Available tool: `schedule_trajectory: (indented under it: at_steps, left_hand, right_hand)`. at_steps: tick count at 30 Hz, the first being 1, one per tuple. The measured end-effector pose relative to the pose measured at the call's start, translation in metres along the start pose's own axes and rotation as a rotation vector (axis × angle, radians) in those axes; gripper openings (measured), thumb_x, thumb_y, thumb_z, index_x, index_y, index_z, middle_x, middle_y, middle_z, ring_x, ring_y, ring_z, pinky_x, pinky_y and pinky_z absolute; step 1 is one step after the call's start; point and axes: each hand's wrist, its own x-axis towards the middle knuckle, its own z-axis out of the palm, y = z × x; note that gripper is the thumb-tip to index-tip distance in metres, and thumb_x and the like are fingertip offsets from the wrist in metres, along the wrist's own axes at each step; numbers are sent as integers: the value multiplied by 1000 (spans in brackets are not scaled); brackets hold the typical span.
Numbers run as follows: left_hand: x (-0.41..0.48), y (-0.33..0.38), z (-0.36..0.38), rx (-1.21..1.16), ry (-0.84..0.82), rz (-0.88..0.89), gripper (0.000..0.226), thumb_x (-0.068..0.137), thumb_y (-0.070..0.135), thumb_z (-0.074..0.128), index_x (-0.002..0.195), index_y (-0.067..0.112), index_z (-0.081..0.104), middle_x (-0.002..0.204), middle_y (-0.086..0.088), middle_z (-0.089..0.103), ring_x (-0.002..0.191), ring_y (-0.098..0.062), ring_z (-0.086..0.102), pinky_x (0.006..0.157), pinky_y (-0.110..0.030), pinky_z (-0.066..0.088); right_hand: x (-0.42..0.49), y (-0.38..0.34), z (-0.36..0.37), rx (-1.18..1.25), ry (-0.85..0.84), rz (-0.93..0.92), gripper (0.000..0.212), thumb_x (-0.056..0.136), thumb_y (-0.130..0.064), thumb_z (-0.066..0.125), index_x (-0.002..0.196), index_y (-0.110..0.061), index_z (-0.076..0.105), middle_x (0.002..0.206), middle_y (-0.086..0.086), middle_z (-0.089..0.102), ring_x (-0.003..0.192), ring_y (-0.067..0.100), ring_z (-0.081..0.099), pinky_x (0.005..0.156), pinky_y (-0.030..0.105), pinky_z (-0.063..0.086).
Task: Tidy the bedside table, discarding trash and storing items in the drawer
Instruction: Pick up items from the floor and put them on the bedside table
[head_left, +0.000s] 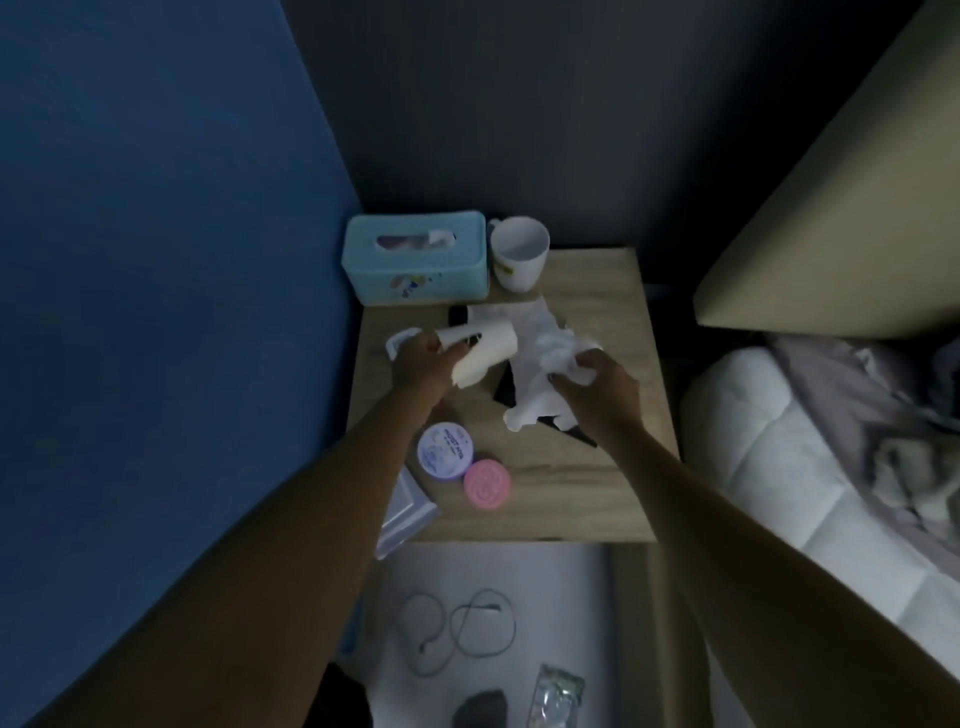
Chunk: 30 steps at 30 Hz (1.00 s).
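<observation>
A white paper roll (480, 353) is lifted over the worktop (597, 467) centre, tilted. Crumpled white tissue (545, 374) hangs beside it. Lilac jar (445, 450) and pink jar (487, 482) touch near the front-left corner. The drawer (571, 597) below stands open.

A blue wall (156, 260) fills the left; a darker wall (519, 130) stands behind; a beige headboard (841, 208) slants at right; below it lie a white quilted mattress (810, 467) and rumpled grey bedding (904, 415).
</observation>
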Motion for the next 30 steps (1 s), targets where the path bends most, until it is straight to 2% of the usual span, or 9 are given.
schedule_trajectory:
  at_steps: [3, 6, 9, 12, 14, 18, 22, 25, 30]
  left_hand:
    - [18, -5, 8, -31, -17, -60, 40, 89, 24, 65, 120, -2, 63, 109, -22, 68, 100, -35, 65, 77, -34, 49]
    - [18, -6, 4, 36, -10, -18, 41, 91, 29, 61, 110, -6, 66, 107, -25, 69, 103, -39, 64, 79, -36, 50]
    - [-14, -8, -11, 116, 222, 175, 34, 88, 24, 65, 109, -3, 63, 109, -20, 67, 100, -31, 63, 77, -26, 48]
    - [-75, -30, -23, 161, 417, 392, 23, 86, 19, 64, 99, 0, 61, 95, -15, 65, 88, -27, 60, 71, -20, 40]
    - [-127, -63, -24, 210, 387, 486, 17, 84, 19, 61, 90, 4, 57, 86, -14, 61, 79, -26, 58, 70, -24, 41]
    - [-215, -152, -15, 418, 97, 545, 19, 78, 19, 66, 91, 8, 58, 88, -8, 58, 80, -26, 56, 69, -42, 50]
    - [-242, -254, 18, 634, -96, 338, 52, 75, 33, 70, 120, 12, 54, 114, -12, 56, 102, -32, 56, 86, -48, 50]
    - [-231, -335, 56, 671, -126, 55, 86, 75, 44, 74, 144, 17, 32, 144, -15, 37, 128, -36, 41, 103, -53, 40]
    - [-181, -462, 119, 835, -267, -89, 106, 75, 49, 73, 153, 22, 6, 159, -14, 8, 141, -43, 22, 110, -62, 30]
  right_hand:
    - [9, 6, 7, -13, -91, -7, 44, 82, -41, 65, 122, -23, 60, 97, -3, 63, 92, 17, 63, 72, 24, 41]
    - [1, 5, 4, -56, -61, -117, 51, 81, -38, 70, 129, -24, 56, 116, 2, 66, 100, 11, 59, 77, 22, 42]
    - [-23, 3, -6, -27, 103, -220, 51, 80, -26, 73, 127, -16, 58, 122, 7, 62, 103, 16, 60, 84, 27, 49]
    - [-70, 20, -16, 45, 280, -155, 41, 78, -22, 74, 117, -20, 59, 108, -2, 56, 79, -1, 58, 70, 9, 46]
    - [-114, 48, -16, 98, 352, -66, 34, 78, -19, 73, 110, -20, 60, 102, -3, 57, 71, -2, 57, 61, 5, 44]
    - [-208, 130, 10, 37, 293, 227, 28, 78, -15, 69, 105, -13, 61, 96, 11, 65, 77, 22, 62, 68, 27, 43]
    - [-286, 229, 58, -49, 14, 481, 42, 76, -26, 78, 112, -14, 60, 104, 12, 67, 91, 23, 63, 76, 24, 41]
    - [-323, 308, 109, -118, -170, 572, 61, 71, -35, 82, 121, -14, 55, 111, 12, 66, 100, 26, 63, 77, 25, 45]
    - [-328, 415, 202, -73, -208, 681, 93, 63, -46, 85, 138, -15, 41, 127, 19, 56, 111, 34, 58, 91, 43, 53]
